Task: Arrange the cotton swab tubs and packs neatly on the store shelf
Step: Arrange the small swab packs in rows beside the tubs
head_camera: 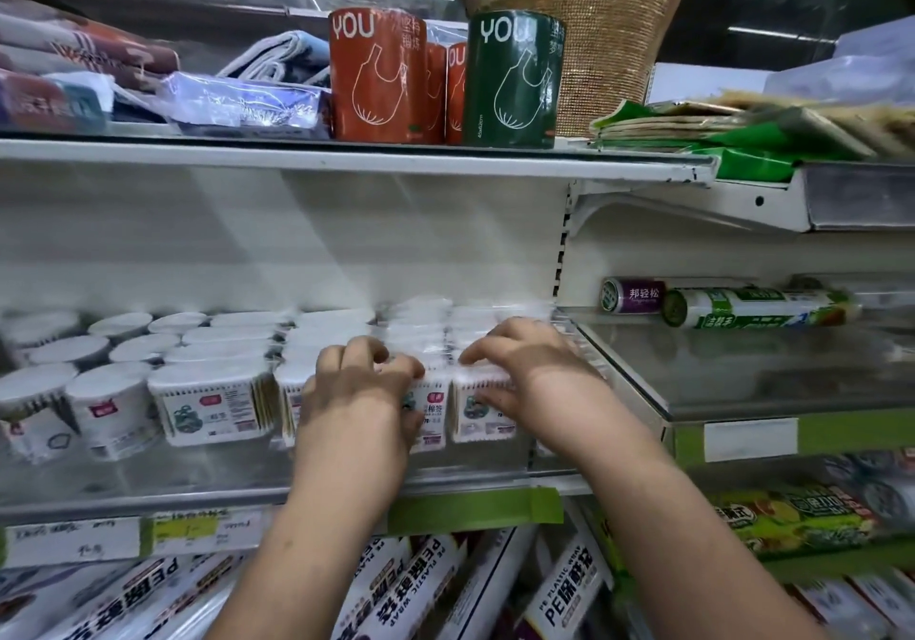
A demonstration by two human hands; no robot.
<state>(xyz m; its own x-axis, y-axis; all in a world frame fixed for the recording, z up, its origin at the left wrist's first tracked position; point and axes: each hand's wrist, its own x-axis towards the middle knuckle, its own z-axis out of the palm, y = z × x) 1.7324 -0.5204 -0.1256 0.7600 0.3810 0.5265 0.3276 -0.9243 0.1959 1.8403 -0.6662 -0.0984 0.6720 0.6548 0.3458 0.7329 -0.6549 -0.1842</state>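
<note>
Now we have both hands on the rectangular cotton swab packs at the front of the middle shelf [148, 496], and we will place everything else from that front row of packs. Our left hand [359, 392] sits over the pack just left of the labelled one [434, 409], fingers curled down over its top edge, thumb side toward the label; it covers most of that pack, so we cannot tell whether the thumb closes underneath. Our right hand [530, 372] rests on the rightmost pack [478, 411], fingers bent over its top and the thumb lying against its front face, so it pinches the pack between thumb and fingers. The two hands are near each other, with the labelled pack showing between them.

Left of our hands, in the same row, stands another pack [213, 406], and beyond it the round cotton swab tubs [111, 411] stand in rows reaching to the back panel. Behind the front row, more packs are stacked, blurred by motion.

Above the row, the upper shelf carries orange rolls [379, 75] and a green roll [512, 80] marked YOU. To the right of the row, past the clear divider, two tubes of wrap [742, 307] lie on their sides. Below it are boxes of plastic wrap [569, 595].
</note>
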